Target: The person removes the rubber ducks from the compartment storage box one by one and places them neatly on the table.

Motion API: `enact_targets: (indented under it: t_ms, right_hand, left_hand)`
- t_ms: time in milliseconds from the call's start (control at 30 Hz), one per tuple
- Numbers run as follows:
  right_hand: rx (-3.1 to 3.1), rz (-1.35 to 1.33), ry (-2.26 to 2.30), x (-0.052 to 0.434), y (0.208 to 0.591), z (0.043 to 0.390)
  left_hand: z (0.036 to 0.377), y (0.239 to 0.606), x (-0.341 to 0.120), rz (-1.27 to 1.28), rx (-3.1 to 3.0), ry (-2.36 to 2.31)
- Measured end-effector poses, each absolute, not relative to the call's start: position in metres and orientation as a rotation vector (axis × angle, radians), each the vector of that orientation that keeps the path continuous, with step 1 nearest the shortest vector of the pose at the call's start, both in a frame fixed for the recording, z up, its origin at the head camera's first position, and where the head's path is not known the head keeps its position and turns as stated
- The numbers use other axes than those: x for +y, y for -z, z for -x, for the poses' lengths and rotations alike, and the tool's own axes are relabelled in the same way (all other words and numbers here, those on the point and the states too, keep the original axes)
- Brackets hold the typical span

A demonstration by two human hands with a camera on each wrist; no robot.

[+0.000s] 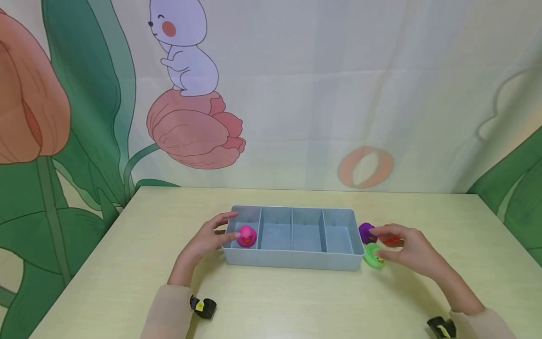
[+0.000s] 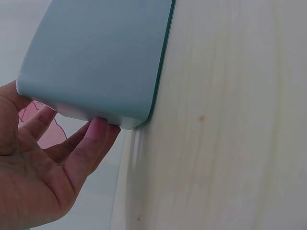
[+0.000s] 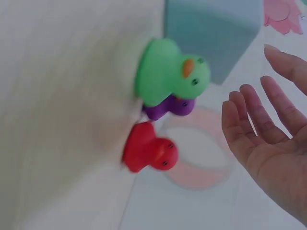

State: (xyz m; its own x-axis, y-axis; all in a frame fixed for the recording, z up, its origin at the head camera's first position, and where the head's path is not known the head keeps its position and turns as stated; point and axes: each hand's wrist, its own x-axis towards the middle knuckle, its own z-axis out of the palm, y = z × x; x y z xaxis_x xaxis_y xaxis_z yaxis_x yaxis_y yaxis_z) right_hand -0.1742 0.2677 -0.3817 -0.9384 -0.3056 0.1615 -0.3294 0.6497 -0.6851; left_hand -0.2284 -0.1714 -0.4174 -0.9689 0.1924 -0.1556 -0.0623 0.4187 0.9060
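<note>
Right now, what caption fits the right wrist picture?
Open right hand beside green duck, purple duck and red duck.

Pale wooden table (image 1: 127,263); rabbit-and-tulip backdrop curtain (image 1: 322,84) behind.

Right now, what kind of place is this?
Probably a staged tabletop set, not a lived-in room: a cartoon rabbit-and-tulip backdrop behind a pale wooden table, with a grey four-compartment tray and toy ducks.

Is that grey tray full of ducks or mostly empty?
Mostly empty: the tray holds one pink duck in its leftmost compartment; the other three show bare floor.
</note>
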Motion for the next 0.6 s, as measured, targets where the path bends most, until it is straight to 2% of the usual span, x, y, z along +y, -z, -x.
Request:
enact_targets:
  t_ms: [600]
  right_hand:
    - [-2.642,-0.777,-1.487,0.208,0.364,0.184]
  left_hand:
    - [0.228,0.417,-0.173,-0.139,2.425,-1.581]
